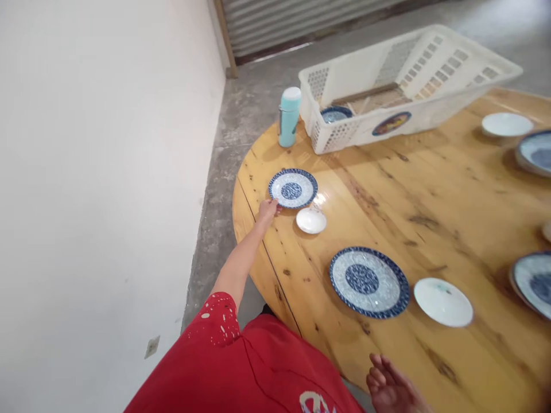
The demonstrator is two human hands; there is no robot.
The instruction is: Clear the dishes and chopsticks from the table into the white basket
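My left hand [269,210] reaches out to the table's left side and grips the near rim of a blue-and-white plate [291,188]. The thumb and fingers are closed on that edge. Just right of the hand sits a small white dish [311,220]. My right hand [391,385] is held near the front edge, palm partly up and fingers loosely curled, with nothing in it. Nearest to it lie a second blue-rimmed plate [369,282] and a white dish [443,302] beside that plate.
A white plastic basket [422,123] at the back holds a blue-patterned dish [336,114]. Left of it stands a turquoise bottle [290,117]. More plates [534,281] and a white bowl [507,124] lie at the right of the round wooden table [387,195]. A white wall [107,172] rises left.
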